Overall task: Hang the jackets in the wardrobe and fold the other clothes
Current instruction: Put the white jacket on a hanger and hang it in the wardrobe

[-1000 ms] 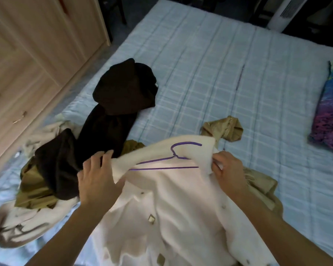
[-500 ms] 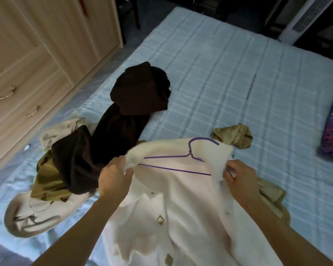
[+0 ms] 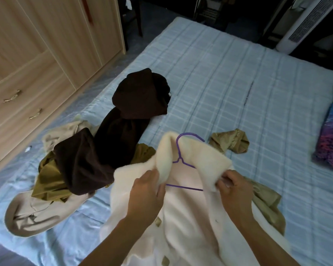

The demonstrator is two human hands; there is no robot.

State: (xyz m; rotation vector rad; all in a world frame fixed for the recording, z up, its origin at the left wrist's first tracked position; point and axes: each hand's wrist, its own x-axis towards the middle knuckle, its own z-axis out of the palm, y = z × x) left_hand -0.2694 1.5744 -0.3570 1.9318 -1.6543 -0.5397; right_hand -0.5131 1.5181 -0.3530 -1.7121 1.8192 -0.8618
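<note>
Cream jacket (image 3: 181, 217) over bed (image 3: 238, 83) edge, purple hanger (image 3: 181, 160) inside collar. Left hand (image 3: 145, 196) fingers curled on left lapel; right hand (image 3: 233, 191) pinches right collar edge. Fabric judged soft, bulky, floppy; best held at shoulders or hanger hook.

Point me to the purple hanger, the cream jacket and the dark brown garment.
purple hanger (image 3: 179, 150): head view, on the neck below the hook.
cream jacket (image 3: 183, 214): head view, on the front panel between the forearms.
dark brown garment (image 3: 121, 135): head view, on its middle stretch.
</note>
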